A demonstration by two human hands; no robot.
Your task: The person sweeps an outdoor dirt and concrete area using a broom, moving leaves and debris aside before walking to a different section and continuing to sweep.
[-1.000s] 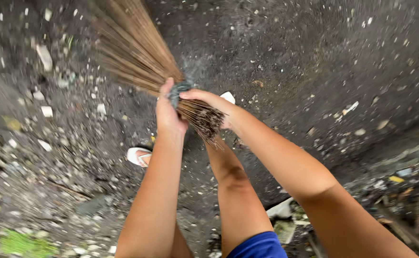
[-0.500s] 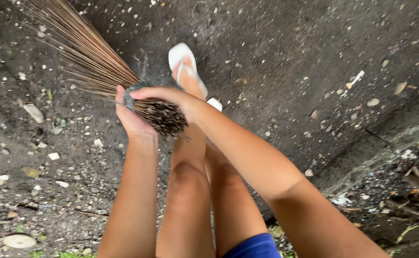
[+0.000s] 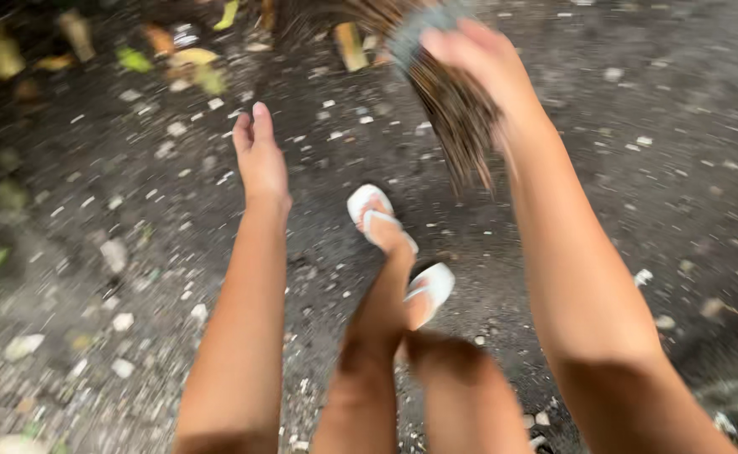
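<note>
My right hand grips a stick broom of thin brown ribs near its bound end, where a grey band wraps the bundle. The broom's stub ends point down toward me and its long end runs off the top edge. My left hand is off the broom, held flat with fingers together and extended over the dark ground, holding nothing. Below are my two legs with white flip-flops, one foot ahead of the other. The view is blurred by motion.
Dark packed soil is strewn with small pale stones and shell bits. Yellow and green fallen leaves lie at the top left. More pebbles and some green sit along the lower left edge.
My left hand has let go of the broom and moved away to the left. The right hand has lifted the broom up and to the right. I have stepped and the view has swung.
</note>
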